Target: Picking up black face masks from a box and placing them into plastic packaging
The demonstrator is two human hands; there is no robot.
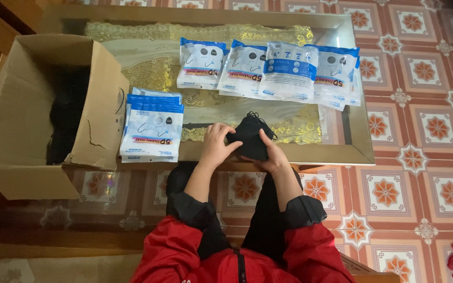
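Fingers of the left hand (pixel 217 144) and right hand (pixel 273 155) are curled around a stack of black masks (pixel 250 137), held at frame centre over the glass table (pixel 342 152) edge, beside the blue-and-white packets (pixel 153 131)

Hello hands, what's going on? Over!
Left hand and right hand both gripping stack of black fabric face masks. Above glass table. Nothing blocking.
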